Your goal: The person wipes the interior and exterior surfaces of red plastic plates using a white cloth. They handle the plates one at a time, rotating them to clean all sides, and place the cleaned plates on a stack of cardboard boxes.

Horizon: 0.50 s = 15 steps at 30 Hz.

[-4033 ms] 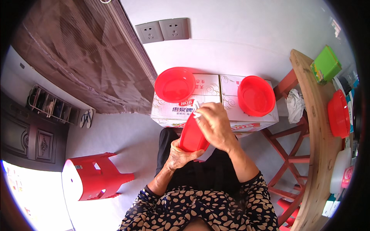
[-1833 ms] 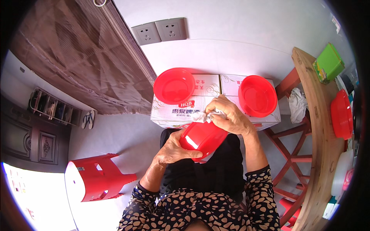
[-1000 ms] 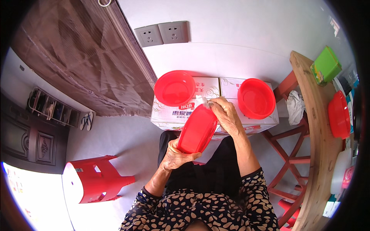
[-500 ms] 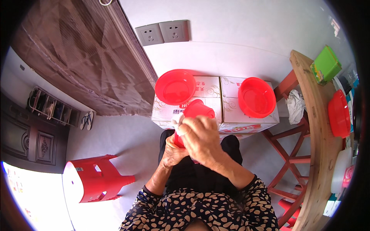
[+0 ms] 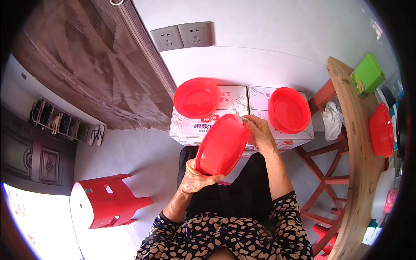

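Above my lap a red plastic bowl [image 5: 223, 145] is tilted with its hollow side toward me. My left hand [image 5: 196, 177] grips its lower left rim, thumb over the edge. At the upper right rim my right hand [image 5: 260, 133] pinches a white cloth or tissue [image 5: 237, 116] against the bowl; part of it is hidden by the fingers. Two more red bowls stand on the boxes beyond my hands, a left bowl [image 5: 197, 98] and a right bowl [image 5: 289, 110].
White cardboard boxes [image 5: 184, 128] stand against the wall. To the right is a wooden table [image 5: 357, 173] with a red basin [image 5: 381, 130] and a green box [image 5: 368, 71]. A crumpled white bag [image 5: 333, 115] hangs beside it. A red stool [image 5: 108, 201] lies tipped over at the left.
The held bowl has turned so its inside faces me. My right hand has moved from the bowl's near side to its upper right rim, with the white cloth or tissue.
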### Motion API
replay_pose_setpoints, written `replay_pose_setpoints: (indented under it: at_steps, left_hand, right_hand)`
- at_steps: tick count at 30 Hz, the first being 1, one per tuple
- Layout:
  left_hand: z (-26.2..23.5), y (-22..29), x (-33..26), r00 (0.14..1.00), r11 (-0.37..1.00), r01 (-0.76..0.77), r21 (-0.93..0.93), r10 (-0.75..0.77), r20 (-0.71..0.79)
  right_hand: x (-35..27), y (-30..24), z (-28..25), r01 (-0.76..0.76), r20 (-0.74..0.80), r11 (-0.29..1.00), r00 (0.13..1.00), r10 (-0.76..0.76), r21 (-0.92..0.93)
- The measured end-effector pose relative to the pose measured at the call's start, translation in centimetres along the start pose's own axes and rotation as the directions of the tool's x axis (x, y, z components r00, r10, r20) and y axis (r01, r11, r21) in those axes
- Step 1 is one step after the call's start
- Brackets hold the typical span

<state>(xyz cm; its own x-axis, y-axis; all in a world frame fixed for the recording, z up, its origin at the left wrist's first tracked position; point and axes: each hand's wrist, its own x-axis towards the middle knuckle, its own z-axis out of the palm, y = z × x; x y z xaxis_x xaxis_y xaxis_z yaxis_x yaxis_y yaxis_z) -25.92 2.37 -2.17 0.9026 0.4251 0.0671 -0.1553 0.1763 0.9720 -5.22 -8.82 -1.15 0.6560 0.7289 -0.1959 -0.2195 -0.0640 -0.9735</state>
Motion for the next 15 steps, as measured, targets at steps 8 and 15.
replay_pose_setpoints:
  at_steps: [8, 15]
  left_hand:
    - [0.9, -1.5, 1.4, 0.990, 0.946, -0.037, -0.322, -0.010, -0.144]
    - [0.1, -3.3, 1.4, 0.984, 0.875, -0.084, -0.476, -0.001, -0.176]
  right_hand:
    - [-1.8, 1.2, 4.5, 0.630, 0.059, 0.417, 0.593, -0.803, -0.655]
    - [-5.3, 0.5, 8.6, 0.738, 0.346, 0.282, 0.572, -0.744, -0.613]
